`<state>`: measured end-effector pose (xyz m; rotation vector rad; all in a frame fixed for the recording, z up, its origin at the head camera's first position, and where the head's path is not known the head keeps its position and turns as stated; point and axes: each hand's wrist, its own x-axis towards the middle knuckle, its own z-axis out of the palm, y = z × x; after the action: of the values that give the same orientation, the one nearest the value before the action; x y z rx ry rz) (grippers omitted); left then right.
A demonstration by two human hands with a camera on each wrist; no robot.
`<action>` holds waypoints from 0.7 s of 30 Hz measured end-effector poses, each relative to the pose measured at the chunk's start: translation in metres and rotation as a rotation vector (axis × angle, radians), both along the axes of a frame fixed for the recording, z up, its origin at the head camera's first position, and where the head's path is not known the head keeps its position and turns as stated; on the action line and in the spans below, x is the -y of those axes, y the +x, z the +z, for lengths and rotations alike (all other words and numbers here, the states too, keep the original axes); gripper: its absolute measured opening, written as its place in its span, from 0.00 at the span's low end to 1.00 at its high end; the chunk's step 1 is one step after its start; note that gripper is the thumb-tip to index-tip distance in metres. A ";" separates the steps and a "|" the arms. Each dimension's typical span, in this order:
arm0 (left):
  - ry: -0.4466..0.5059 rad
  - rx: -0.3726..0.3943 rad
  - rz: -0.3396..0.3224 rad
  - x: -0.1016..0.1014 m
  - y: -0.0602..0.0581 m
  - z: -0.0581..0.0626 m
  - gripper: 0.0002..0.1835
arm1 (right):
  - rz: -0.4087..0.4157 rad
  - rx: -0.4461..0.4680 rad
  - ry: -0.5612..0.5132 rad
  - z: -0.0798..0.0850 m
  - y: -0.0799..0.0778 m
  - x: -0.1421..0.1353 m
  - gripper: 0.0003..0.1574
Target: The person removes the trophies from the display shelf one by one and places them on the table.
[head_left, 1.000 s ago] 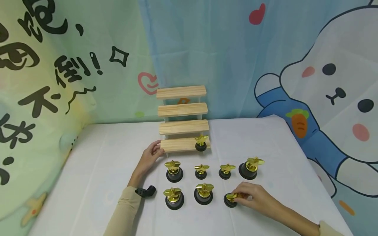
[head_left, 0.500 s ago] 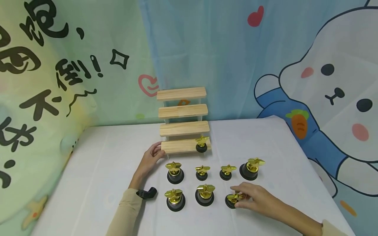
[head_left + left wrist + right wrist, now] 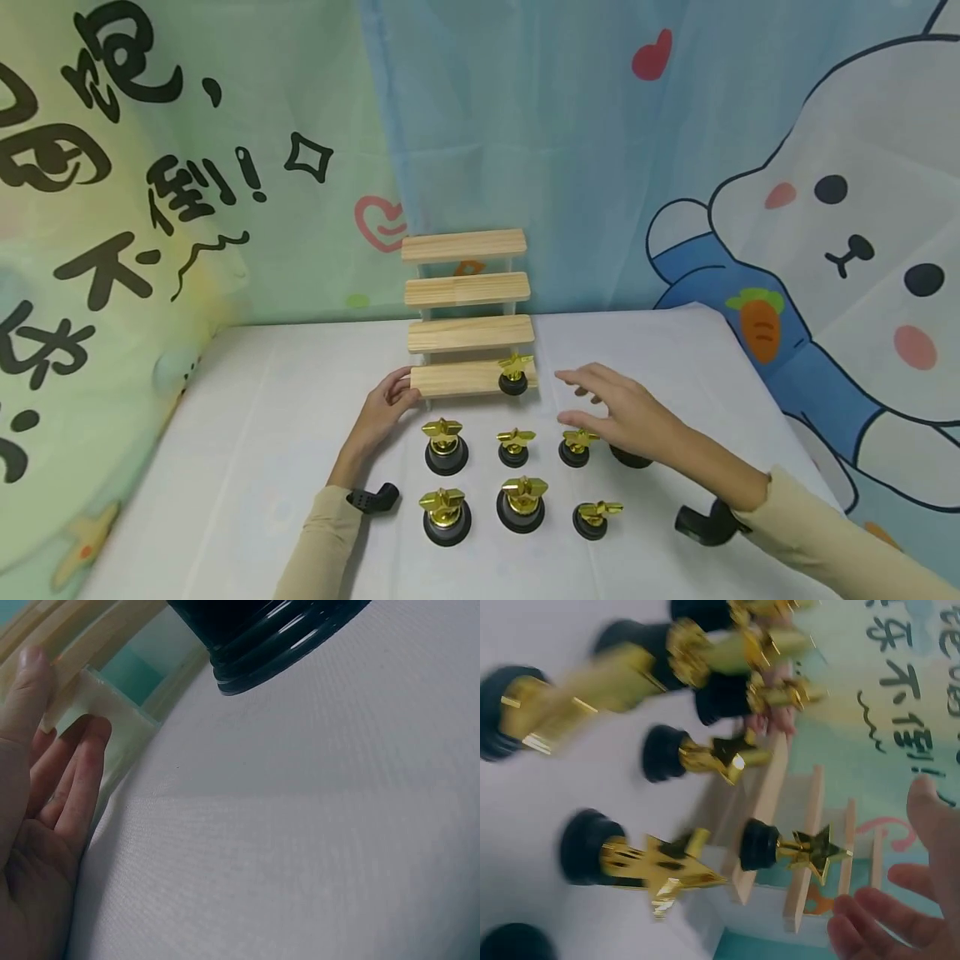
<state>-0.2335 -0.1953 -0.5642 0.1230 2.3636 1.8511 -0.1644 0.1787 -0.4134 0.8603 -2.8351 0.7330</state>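
Note:
A four-step wooden display rack (image 3: 450, 381) stands at the back of the table. My left hand (image 3: 381, 415) holds the left end of its lowest step, thumb against the plank (image 3: 105, 637) and fingertips at the clear side panel (image 3: 124, 712) in the left wrist view. A small gold star trophy (image 3: 513, 382) with a black base stands at that step's right end. My right hand (image 3: 626, 414) is raised right of the rack, fingers spread and holding nothing. Below it in the head view are a small trophy (image 3: 575, 450) and a larger one, mostly hidden except its base (image 3: 630, 457).
More star trophies stand on the white tablecloth (image 3: 247, 417): a larger one (image 3: 446, 450) and a small one (image 3: 513, 448) near the rack. Closer to me are two larger ones and a small one (image 3: 591, 521). A printed curtain (image 3: 480, 108) hangs behind.
My right hand has let go of the small trophy at the front right and moved up and away toward the rack. That trophy stays on the table. My left hand keeps its place.

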 end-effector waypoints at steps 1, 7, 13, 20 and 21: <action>-0.002 -0.007 0.000 0.000 0.001 0.000 0.31 | -0.007 0.022 -0.013 0.000 -0.009 0.004 0.33; 0.006 -0.024 0.001 0.000 0.002 -0.001 0.32 | 0.019 0.044 -0.013 -0.001 -0.059 0.028 0.32; 0.010 -0.014 -0.001 -0.001 0.002 -0.005 0.30 | 0.072 0.121 0.015 -0.009 -0.086 0.042 0.27; 0.007 -0.029 0.002 0.000 0.000 -0.005 0.31 | 0.158 0.140 -0.009 -0.010 -0.095 0.049 0.22; 0.007 -0.034 0.002 0.000 0.000 -0.004 0.31 | 0.163 0.135 -0.017 -0.009 -0.095 0.050 0.21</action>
<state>-0.2337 -0.1956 -0.5683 0.1540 2.3803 1.8726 -0.2598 0.1292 -0.4227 1.0893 -2.8955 0.8641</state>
